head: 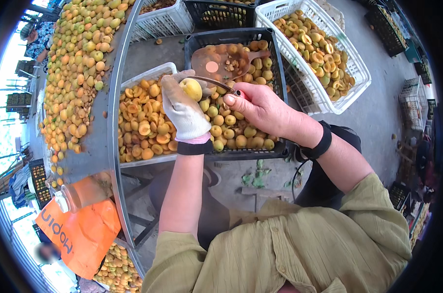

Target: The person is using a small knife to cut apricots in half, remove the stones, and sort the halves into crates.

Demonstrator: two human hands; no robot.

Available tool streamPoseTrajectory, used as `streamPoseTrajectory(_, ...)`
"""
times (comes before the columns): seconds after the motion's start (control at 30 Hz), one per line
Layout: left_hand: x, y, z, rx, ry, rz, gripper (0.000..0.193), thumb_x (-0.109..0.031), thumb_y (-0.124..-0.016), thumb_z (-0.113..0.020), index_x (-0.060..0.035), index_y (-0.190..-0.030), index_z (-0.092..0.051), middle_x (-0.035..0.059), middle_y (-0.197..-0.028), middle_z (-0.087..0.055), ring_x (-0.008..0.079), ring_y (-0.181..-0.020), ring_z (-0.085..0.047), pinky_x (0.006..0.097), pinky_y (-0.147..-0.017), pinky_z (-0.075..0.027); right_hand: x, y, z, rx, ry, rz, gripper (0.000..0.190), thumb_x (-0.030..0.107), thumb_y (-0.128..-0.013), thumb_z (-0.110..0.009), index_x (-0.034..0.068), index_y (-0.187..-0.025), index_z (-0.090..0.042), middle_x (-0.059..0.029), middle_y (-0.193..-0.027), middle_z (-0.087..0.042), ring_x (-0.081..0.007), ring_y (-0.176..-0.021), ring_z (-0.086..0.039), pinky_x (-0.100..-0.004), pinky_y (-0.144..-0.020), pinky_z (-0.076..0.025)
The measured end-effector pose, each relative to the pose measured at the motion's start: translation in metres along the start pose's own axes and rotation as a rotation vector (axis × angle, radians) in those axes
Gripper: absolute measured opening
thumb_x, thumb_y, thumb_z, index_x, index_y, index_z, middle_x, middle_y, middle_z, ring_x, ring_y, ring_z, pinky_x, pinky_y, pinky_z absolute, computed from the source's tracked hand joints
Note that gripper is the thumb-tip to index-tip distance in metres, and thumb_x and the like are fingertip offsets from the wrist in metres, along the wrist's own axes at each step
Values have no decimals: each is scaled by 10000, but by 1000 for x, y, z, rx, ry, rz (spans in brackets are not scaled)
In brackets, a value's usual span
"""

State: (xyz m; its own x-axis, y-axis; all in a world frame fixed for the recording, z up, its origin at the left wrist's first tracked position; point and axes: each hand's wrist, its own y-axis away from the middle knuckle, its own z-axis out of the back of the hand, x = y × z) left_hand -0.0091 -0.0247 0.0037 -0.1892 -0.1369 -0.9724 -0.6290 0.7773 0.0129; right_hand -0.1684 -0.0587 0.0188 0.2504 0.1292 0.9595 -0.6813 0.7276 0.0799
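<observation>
My left hand (183, 102), in a soiled white knit glove, holds a whole yellow apricot (191, 89) between thumb and fingers. In my bare right hand (256, 106) is the handle of a curved metal blade (216, 82), whose thin end reaches to the top of the apricot. Beneath both hands stands a black plastic crate (284, 88) of whole apricots, with a translucent brown plastic scoop (221, 60) lying on the fruit. Halved apricots fill a white crate (148, 70) to its left, partly behind my gloved hand.
A metal-edged table (115, 110) heaped with apricots runs along the left, bearing a plastic jar (84, 194) and an orange bag (86, 234). A white crate of halved apricots (347, 36) stands at upper right. Green leaves (258, 176) lie on the floor. Another person (42, 44) is at far upper left.
</observation>
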Motion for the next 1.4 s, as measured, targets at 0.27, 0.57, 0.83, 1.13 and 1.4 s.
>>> streamPoseTrajectory(0.27,12,-2,6,-14,22,-132,494,-475,-1002,-369,-21,-1073,-549,42,-964,-562,131,-861,-532,283,-824,-450,-6,0,-12,-39,114,-3,534,511,-924,-519,-1,-777,-553,-172,-635,-550,-332,-606,-541,-416,-584,-437)
streamPoseTrajectory(0.57,14,-2,0,-59,5,-180,469,-465,-997,-401,-21,-1059,-540,51,-973,-574,127,-852,-531,274,-809,-453,1,0,-18,-123,356,-2,489,469,-924,-529,3,-778,-561,-207,-669,-600,-418,-669,-594,-470,-608,-466)
streamPoseTrajectory(0.83,1,4,-10,12,314,302,546,-545,-976,-369,-36,-1096,-526,97,-986,-599,164,-864,-556,311,-801,-468,-13,-3,-28,-126,286,-22,482,469,-932,-517,1,-821,-561,-220,-705,-615,-419,-718,-603,-477,-632,-473)
streamPoseTrajectory(1.13,8,7,-4,429,373,173,585,-404,-915,-588,-2,-1308,-426,186,-1235,-555,325,-1127,-553,422,-1004,-420,-7,-6,-4,-106,73,-47,481,451,-940,-533,-23,-882,-590,-166,-696,-631,-264,-676,-641,-374,-639,-491)
streamPoseTrajectory(1.4,23,13,-19,333,452,286,584,-489,-909,-549,-2,-1226,-483,179,-1212,-576,300,-1140,-547,410,-1017,-414,-11,-7,-28,-250,2,-40,397,391,-980,-497,18,-844,-501,-37,-677,-514,-131,-656,-463,-297,-599,-430)
